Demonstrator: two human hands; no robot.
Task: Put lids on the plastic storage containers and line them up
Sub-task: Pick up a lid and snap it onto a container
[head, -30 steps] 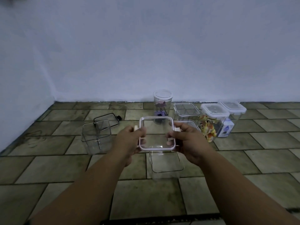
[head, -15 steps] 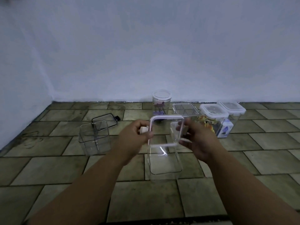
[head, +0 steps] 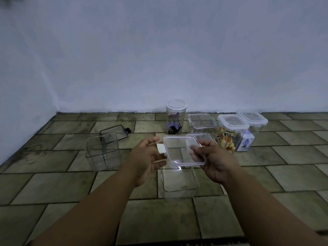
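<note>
Floor of dull green-brown stone tiles (head: 53, 183) meeting a pale blue-white wall (head: 159, 50); every item not in hand stands or lies on the floor. Item in hand: clear square plastic lid (head: 184, 151) with a white clip tab (head: 160, 148) at its left, held roughly level in the air above the open clear square container (head: 179, 185) nearest the person, not yet seated. Right hand (head: 214, 160) grips the lid's right edge, thumb on top, fingers showing through the plastic beneath. Left hand (head: 146, 157) is at the white tab, thumb and fingers loosely curved about it; whether it pinches cannot be told. Handling, by judgement: lid light, thin, stiff, smooth and probably slippery; best taken by opposite rim edges, as the hinged tab would flap. The empty container is light and may skid on tile under pressure. Count, containers: seven. Two open: the one beneath the lid, and a second clear square container (head: 103, 153) at left. Five that appear lidded: tall round clear jar (head: 175, 116) of binder clips; empty clear square box (head: 202, 121); a like box (head: 204, 136) partly hidden behind the held lid; white-lidded box (head: 229, 134) of colourful contents; blue-rimmed box (head: 252, 125) with a small carton. Loose lids: two, the held one and a black-rimmed clear lid (head: 113, 134) flat behind the left container.
</note>
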